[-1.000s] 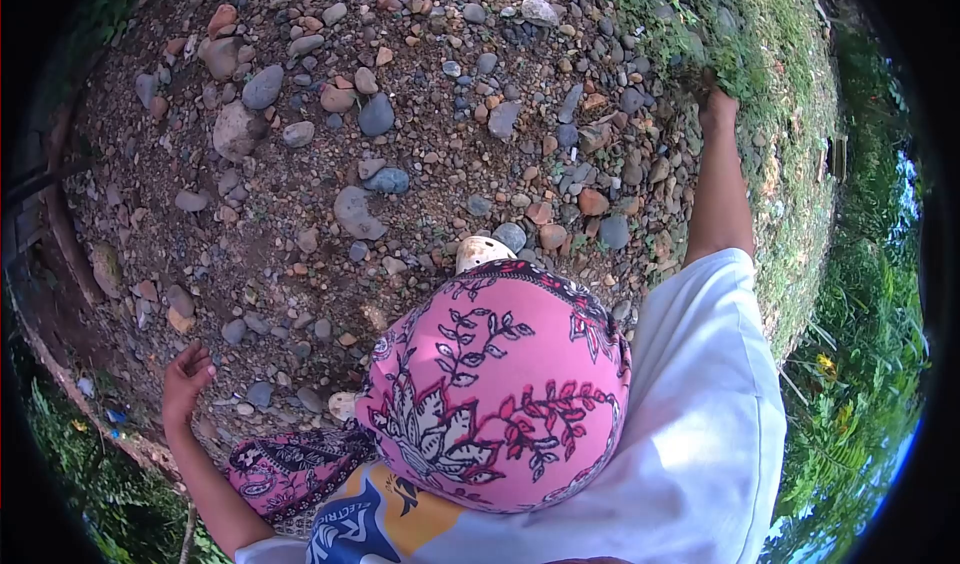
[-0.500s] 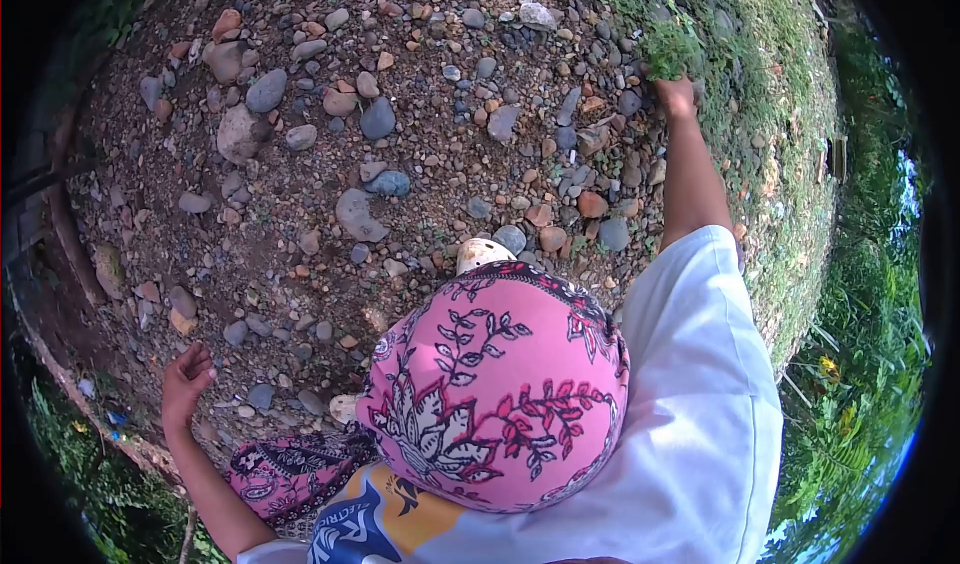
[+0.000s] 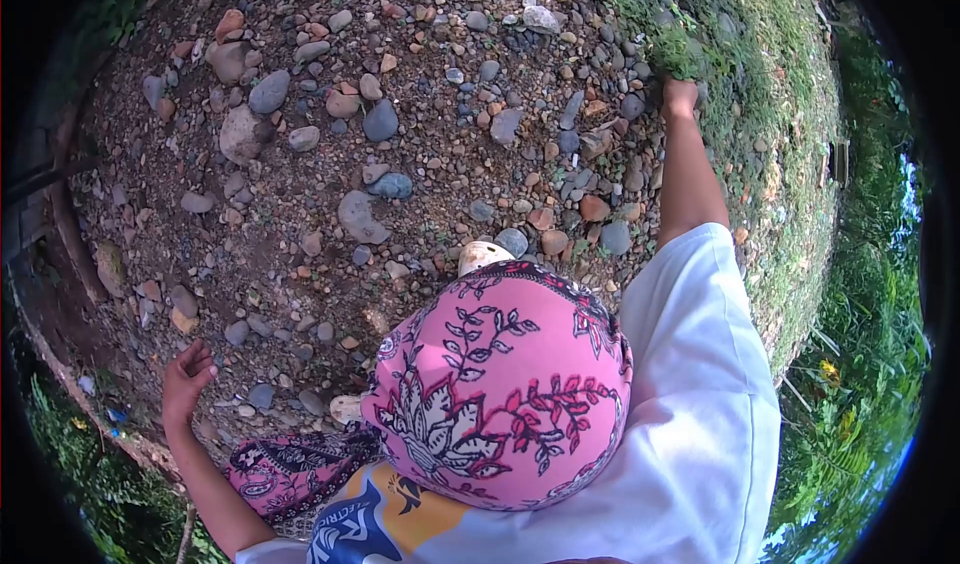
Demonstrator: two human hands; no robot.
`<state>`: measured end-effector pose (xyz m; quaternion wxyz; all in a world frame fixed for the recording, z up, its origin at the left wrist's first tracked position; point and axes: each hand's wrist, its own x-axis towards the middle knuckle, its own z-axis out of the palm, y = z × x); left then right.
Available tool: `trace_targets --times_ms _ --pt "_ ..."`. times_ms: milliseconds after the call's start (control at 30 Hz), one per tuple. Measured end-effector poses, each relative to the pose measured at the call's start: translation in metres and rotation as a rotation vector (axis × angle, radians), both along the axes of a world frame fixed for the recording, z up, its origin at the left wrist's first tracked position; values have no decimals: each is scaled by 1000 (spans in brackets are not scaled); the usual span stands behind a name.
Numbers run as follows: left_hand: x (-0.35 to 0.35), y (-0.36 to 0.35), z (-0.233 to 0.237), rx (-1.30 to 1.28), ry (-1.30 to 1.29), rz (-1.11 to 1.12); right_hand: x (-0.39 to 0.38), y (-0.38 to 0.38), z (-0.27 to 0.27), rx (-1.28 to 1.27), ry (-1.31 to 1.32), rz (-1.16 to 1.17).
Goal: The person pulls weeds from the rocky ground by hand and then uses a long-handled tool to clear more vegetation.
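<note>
Right hand (image 3: pixel 680 96) brought inward from the deeper greenery; left hand (image 3: pixel 188 376) kept low at the side

A leafy green clump (image 3: pixel 677 54) is seen at the far right of the stony ground (image 3: pixel 420 204), where weeds (image 3: pixel 735 59) border the stones. It lies directly beyond the right hand, against its far side, and well apart from the left hand. The right hand's fingers are largely hidden at the leaves; whether they are closed on any stems cannot be told. The right arm is stretched forward, with the forearm bare below a white sleeve (image 3: pixel 690 284).

The left hand is held out at the left, loosely curled, with the thumb near the fingertips and a small gap left between them. Nothing is seen held in it. Small stones are seen around it, with a tan stone (image 3: pixel 183 321) just beyond.

Between the two arms, a rounded expanse of pink patterned cloth (image 3: pixel 510 384) is seen, with leaf and flower motifs. A pale shoe (image 3: pixel 484 255) with holes is partly covered by its far edge, and another pale object (image 3: pixel 346 408) is seen at its left edge. Dense foliage (image 3: pixel 860 324) is seen beyond the grass at the right.
</note>
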<state>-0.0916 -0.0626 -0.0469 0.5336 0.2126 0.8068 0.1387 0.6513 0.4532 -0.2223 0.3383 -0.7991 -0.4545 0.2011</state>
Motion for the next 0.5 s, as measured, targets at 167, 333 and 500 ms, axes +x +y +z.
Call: trace_targets --times_ms 167,333,500 --pt "0 -1 0 -18 14 11 9 3 -12 111 120 -2" --pt "0 1 -2 -13 10 22 6 2 -6 246 446 -42" --pt "1 5 -3 -9 8 19 16 3 24 450 742 32"
